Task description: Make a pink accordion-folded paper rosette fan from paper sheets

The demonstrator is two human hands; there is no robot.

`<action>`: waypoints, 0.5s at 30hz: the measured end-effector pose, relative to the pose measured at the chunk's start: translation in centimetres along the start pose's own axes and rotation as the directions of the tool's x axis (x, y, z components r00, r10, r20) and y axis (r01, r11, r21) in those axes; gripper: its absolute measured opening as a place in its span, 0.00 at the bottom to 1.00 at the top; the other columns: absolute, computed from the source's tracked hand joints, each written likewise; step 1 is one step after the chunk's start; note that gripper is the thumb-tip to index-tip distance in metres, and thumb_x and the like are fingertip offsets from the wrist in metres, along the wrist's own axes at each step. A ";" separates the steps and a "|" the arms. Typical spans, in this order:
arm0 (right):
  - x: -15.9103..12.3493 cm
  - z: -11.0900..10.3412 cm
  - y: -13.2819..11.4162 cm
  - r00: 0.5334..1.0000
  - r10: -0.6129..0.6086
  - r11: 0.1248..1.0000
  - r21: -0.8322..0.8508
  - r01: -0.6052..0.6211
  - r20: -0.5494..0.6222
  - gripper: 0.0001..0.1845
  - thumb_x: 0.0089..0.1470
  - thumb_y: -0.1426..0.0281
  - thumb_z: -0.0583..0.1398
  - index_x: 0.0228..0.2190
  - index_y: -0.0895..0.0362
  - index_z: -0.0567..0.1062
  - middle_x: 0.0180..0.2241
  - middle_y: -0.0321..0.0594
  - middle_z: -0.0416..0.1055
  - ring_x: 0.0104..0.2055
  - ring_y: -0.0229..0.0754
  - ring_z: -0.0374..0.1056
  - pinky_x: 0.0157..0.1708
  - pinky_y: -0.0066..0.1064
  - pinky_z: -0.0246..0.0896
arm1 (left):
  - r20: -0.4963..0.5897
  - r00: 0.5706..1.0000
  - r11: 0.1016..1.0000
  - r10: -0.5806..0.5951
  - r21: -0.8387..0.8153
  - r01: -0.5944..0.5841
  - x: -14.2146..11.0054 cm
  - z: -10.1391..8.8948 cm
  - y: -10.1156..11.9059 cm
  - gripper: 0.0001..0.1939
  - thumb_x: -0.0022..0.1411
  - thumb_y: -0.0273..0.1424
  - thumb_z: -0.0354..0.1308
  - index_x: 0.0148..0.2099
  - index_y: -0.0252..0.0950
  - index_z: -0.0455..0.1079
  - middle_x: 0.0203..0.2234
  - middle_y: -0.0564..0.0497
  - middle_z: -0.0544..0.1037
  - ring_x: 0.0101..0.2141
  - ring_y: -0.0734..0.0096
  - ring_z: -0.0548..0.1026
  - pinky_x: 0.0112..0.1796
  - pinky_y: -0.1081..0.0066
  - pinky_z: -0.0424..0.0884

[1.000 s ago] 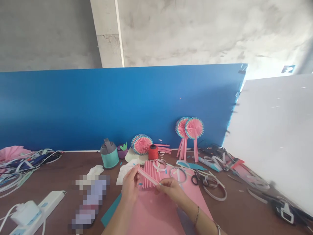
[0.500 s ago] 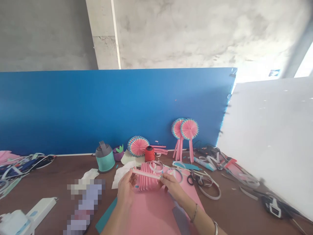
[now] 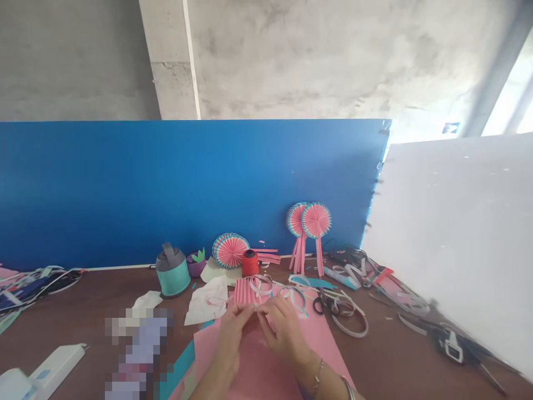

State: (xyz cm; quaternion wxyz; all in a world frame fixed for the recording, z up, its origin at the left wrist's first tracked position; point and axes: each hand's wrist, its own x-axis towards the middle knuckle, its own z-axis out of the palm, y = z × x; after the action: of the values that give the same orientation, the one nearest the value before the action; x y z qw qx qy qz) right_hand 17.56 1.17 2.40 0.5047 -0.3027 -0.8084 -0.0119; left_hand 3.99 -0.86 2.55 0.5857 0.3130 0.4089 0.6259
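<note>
On the left of the table [image 3: 133, 283], a rounded turquoise container [image 3: 174, 279] stands beside wrinkled white paper [image 3: 204, 303]. Nearer, your left hand [image 3: 233, 328] pinches a pale strip [image 3: 255, 306], mostly hidden; stretched out a moment ago, it now seems folded or gathered. Crisp pleated pink paper [image 3: 242, 290] lies just beyond, above a smooth pink sheet [image 3: 320, 339]. Your right hand [image 3: 283, 325] has closed in, fingertips together at the strip, with dark-handled scissors [image 3: 334, 306] farther right.

Daylight is cast brightly from the upper right, the upper-left concrete wall [image 3: 75, 61] left in shadow.
</note>
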 end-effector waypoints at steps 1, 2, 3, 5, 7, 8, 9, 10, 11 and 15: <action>-0.2 0.3 -0.1 1.000 0.022 1.000 0.021 -0.023 0.012 0.08 0.56 0.76 0.52 0.29 0.55 0.69 0.27 0.39 0.68 0.29 0.41 0.63 0.30 0.31 0.55 | 0.040 0.999 1.000 -0.009 0.003 0.009 -0.2 0.1 -0.1 0.15 0.45 0.40 0.69 0.26 0.33 0.73 0.24 0.48 0.79 0.31 0.64 0.78 0.35 0.67 0.73; -0.3 0.6 0.0 0.998 0.060 0.997 0.047 -0.061 0.020 0.07 0.56 0.76 0.52 0.29 0.55 0.69 0.27 0.39 0.69 0.29 0.41 0.63 0.30 0.31 0.56 | 0.075 0.997 1.000 -0.017 0.003 0.017 -0.3 0.2 -0.1 0.15 0.46 0.41 0.68 0.27 0.33 0.73 0.25 0.47 0.79 0.32 0.62 0.78 0.37 0.66 0.73; -0.4 0.8 0.2 0.993 0.111 0.991 0.076 -0.113 0.026 0.07 0.56 0.76 0.52 0.29 0.56 0.69 0.27 0.40 0.69 0.30 0.41 0.64 0.30 0.31 0.57 | 0.103 0.994 1.000 -0.023 0.001 0.023 -0.3 0.2 -0.2 0.16 0.46 0.41 0.68 0.28 0.33 0.74 0.26 0.46 0.80 0.33 0.61 0.78 0.38 0.65 0.73; -0.6 1.1 0.6 0.975 0.217 0.966 0.131 -0.222 0.049 0.07 0.55 0.75 0.53 0.29 0.56 0.69 0.28 0.40 0.69 0.31 0.42 0.66 0.31 0.30 0.60 | 0.122 0.992 1.000 -0.026 0.003 0.026 -0.3 0.1 -0.2 0.16 0.47 0.42 0.67 0.30 0.32 0.75 0.28 0.44 0.81 0.35 0.60 0.78 0.40 0.64 0.72; -0.6 1.2 0.8 0.949 0.303 0.933 0.175 -0.313 0.085 0.07 0.55 0.75 0.53 0.29 0.56 0.70 0.28 0.41 0.70 0.32 0.43 0.67 0.31 0.30 0.62 | 0.119 0.993 1.000 -0.019 0.013 0.017 0.0 -0.2 -0.3 0.16 0.48 0.41 0.67 0.31 0.32 0.76 0.29 0.44 0.81 0.36 0.59 0.79 0.41 0.63 0.72; -0.6 1.2 0.8 0.935 0.338 0.916 0.192 -0.352 0.105 0.07 0.54 0.75 0.53 0.29 0.56 0.70 0.28 0.41 0.70 0.33 0.43 0.67 0.31 0.30 0.62 | 0.116 0.993 1.000 -0.014 0.018 0.012 0.1 -0.3 -0.3 0.16 0.48 0.41 0.67 0.31 0.32 0.76 0.29 0.44 0.81 0.36 0.59 0.79 0.42 0.63 0.71; -0.6 1.1 0.8 0.922 0.366 0.899 0.208 -0.385 0.124 0.07 0.54 0.74 0.53 0.28 0.56 0.70 0.29 0.41 0.70 0.33 0.43 0.67 0.31 0.30 0.63 | 0.114 0.993 1.000 -0.009 0.022 0.007 0.3 -0.4 -0.4 0.15 0.48 0.40 0.67 0.31 0.32 0.76 0.29 0.44 0.81 0.36 0.59 0.79 0.42 0.63 0.71; -0.5 1.0 0.7 0.909 0.391 0.883 0.221 -0.414 0.141 0.07 0.54 0.74 0.53 0.28 0.56 0.71 0.29 0.42 0.70 0.33 0.43 0.67 0.32 0.30 0.63 | 0.113 0.994 1.000 -0.007 0.025 0.005 0.4 -0.5 -0.5 0.15 0.47 0.40 0.68 0.31 0.32 0.76 0.29 0.43 0.82 0.35 0.59 0.79 0.42 0.63 0.71; -0.4 1.0 0.6 0.898 0.413 0.868 0.231 -0.439 0.155 0.07 0.54 0.73 0.53 0.28 0.56 0.71 0.29 0.42 0.71 0.33 0.43 0.67 0.32 0.30 0.63 | 0.113 0.994 1.000 -0.007 0.030 0.003 0.5 -0.6 -0.6 0.15 0.47 0.39 0.68 0.32 0.31 0.77 0.29 0.43 0.82 0.35 0.59 0.79 0.42 0.63 0.71; -0.1 0.8 0.3 0.870 0.458 0.838 0.237 -0.492 0.184 0.09 0.55 0.70 0.53 0.26 0.56 0.70 0.29 0.42 0.70 0.33 0.43 0.67 0.33 0.30 0.63 | 0.107 0.994 0.999 0.005 0.041 -0.010 0.8 -0.8 -0.8 0.16 0.45 0.38 0.69 0.33 0.32 0.78 0.28 0.44 0.82 0.34 0.60 0.79 0.42 0.64 0.72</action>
State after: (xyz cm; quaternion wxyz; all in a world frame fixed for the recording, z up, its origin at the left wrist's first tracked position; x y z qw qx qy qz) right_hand 17.12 1.58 1.84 0.4796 -0.4208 -0.7301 0.2446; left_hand 3.59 -0.23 1.36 0.5977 0.3598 0.3888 0.6018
